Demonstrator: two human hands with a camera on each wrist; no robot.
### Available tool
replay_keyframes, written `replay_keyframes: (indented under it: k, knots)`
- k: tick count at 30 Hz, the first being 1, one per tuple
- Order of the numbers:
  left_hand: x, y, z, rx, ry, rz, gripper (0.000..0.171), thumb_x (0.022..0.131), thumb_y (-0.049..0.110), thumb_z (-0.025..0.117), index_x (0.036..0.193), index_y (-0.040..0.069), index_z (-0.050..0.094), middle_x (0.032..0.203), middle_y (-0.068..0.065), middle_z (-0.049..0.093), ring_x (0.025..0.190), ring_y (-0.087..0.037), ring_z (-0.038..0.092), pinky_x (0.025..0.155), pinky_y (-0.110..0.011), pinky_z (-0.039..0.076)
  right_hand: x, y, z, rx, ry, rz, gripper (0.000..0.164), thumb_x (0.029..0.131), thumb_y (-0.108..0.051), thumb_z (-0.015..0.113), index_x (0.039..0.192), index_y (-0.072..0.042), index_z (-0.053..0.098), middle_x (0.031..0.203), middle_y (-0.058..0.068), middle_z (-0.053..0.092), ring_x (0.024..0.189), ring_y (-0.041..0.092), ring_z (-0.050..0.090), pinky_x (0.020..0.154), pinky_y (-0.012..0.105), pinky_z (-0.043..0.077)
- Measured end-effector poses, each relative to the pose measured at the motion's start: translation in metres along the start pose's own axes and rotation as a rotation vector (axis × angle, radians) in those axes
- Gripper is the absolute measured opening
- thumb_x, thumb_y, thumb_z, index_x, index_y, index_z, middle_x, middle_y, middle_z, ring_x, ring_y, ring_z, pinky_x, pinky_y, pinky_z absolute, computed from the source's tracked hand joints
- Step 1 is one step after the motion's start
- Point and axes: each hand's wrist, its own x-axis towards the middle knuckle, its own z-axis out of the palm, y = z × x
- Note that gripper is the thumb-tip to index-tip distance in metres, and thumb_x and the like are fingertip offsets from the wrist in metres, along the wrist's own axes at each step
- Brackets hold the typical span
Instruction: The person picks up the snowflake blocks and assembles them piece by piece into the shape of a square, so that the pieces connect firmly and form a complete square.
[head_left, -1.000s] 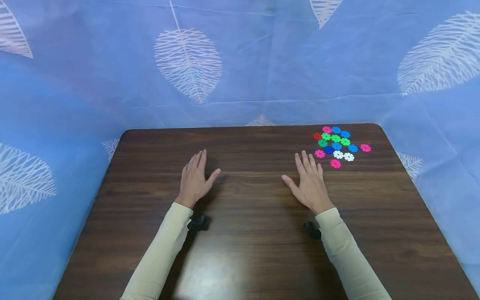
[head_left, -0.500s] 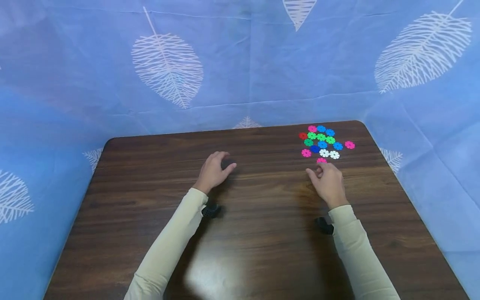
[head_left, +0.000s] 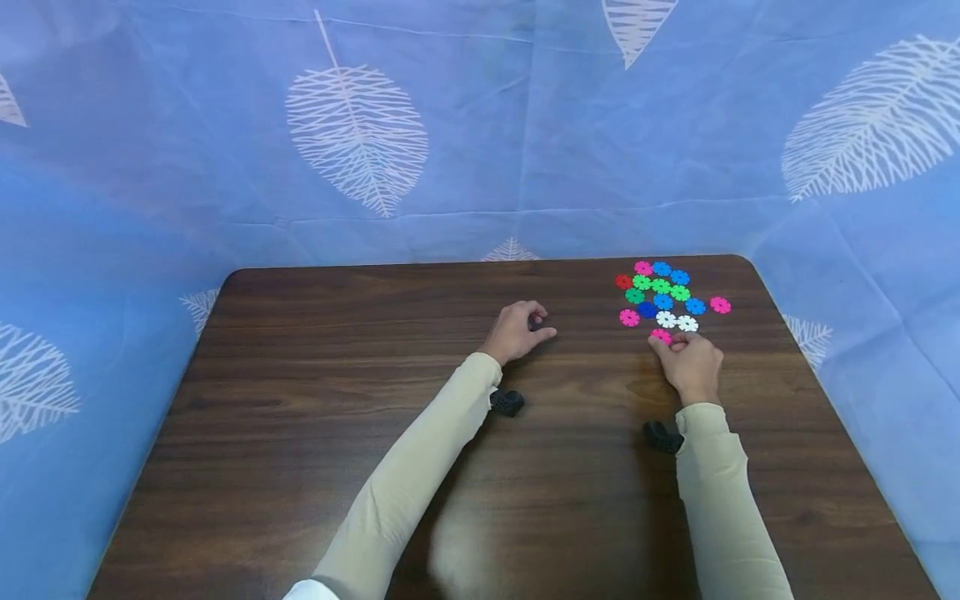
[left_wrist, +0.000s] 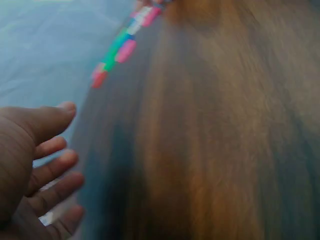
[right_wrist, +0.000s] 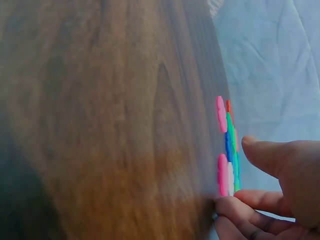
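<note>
Flower-shaped plastic discs in pink, blue, green, red and white lie in a loose cluster at the table's far right. My right hand (head_left: 692, 365) is at the cluster's near side, fingertips right at the nearest pink disc (head_left: 661, 336) and close by a white disc (head_left: 687, 323). In the right wrist view a gap separates the thumb (right_wrist: 262, 155) from the bent fingers, beside that pink disc (right_wrist: 222, 175). My left hand (head_left: 513, 333) hovers over the table left of the cluster, fingers loosely curved and holding nothing; its thumb (left_wrist: 50, 122) stands apart from the fingers in the left wrist view.
The dark wooden table (head_left: 315, 433) has rounded far corners. A blue cloth (head_left: 465, 125) with white leaf prints hangs behind it. One pink disc (head_left: 720, 305) lies apart at the cluster's right. A black wrist device (head_left: 507, 403) sits under the left sleeve.
The left hand has moved right, toward the cluster, its fingers going from straight to curved. The right hand has moved forward and right to the nearest pink disc, its fingers bending. The discs keep their layout.
</note>
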Motion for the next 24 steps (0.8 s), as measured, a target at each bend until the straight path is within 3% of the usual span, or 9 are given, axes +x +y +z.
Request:
replay_keyframes:
  k: [8,15,19,24]
  knots:
    - [0.029,0.017,0.042,0.088,0.013,0.003,0.041,0.089,0.037,0.066,0.122,0.013,0.060,0.110,0.000,0.062,0.101,-0.015,0.058,0.088,-0.030,0.050,0.006,0.000,0.012,0.033,0.028,0.070,0.056,0.093,-0.043,0.055,0.110,0.010,0.058,0.109,0.030,0.061,0.115,0.043,0.043,0.098,0.055,0.037]
    - [0.045,0.031,0.069,0.324,0.109,-0.042,0.045,0.087,0.048,0.064,0.122,0.020,0.061,0.118,0.003,0.061,0.110,-0.017,0.052,0.087,-0.033,0.046,0.006,0.001,0.022,0.038,0.064,0.132,0.052,0.091,-0.042,0.059,0.102,0.009,0.059,0.106,0.029,0.060,0.107,0.042,0.045,0.091,0.053,0.039]
    - [0.052,0.042,0.082,0.446,0.105,-0.008,0.052,0.088,0.054,0.058,0.128,0.022,0.058,0.124,0.004,0.056,0.112,-0.015,0.049,0.084,-0.029,0.045,0.008,0.003,0.023,0.003,0.091,0.167,0.050,0.092,-0.042,0.058,0.100,0.007,0.056,0.105,0.028,0.058,0.104,0.043,0.047,0.086,0.053,0.041]
    - [0.062,0.051,0.091,0.537,0.126,0.023,0.049,0.089,0.057,0.054,0.128,0.027,0.058,0.117,0.007,0.053,0.103,-0.012,0.046,0.077,-0.024,0.039,0.012,-0.001,0.021,-0.007,0.106,0.175,0.048,0.092,-0.038,0.059,0.102,0.008,0.056,0.109,0.030,0.057,0.109,0.046,0.046,0.090,0.056,0.039]
